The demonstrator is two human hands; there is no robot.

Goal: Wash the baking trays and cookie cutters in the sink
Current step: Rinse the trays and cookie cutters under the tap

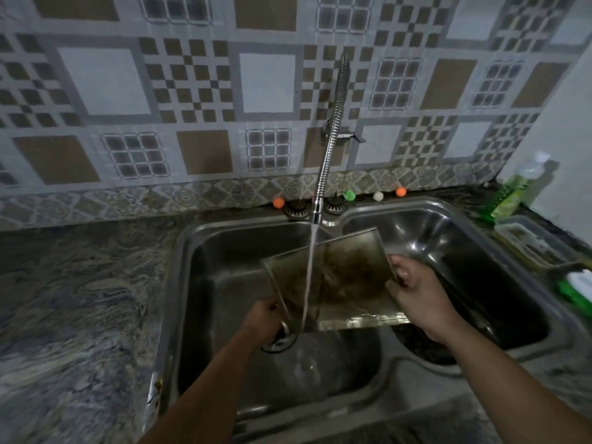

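Two hands' grip, left hand (263,316) and right hand (413,298), curled round tilted baking tray (346,277) under tap (323,174) stream; no legible writing.

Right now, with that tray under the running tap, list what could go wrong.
1. The baking tray is tilted and wet, held only at its edges by the left hand and right hand; it may slip and drop into the sink.
2. The water stream strikes the slanted surface and could splash onto the counter.
3. Brown residue washing off might collect at the drain.
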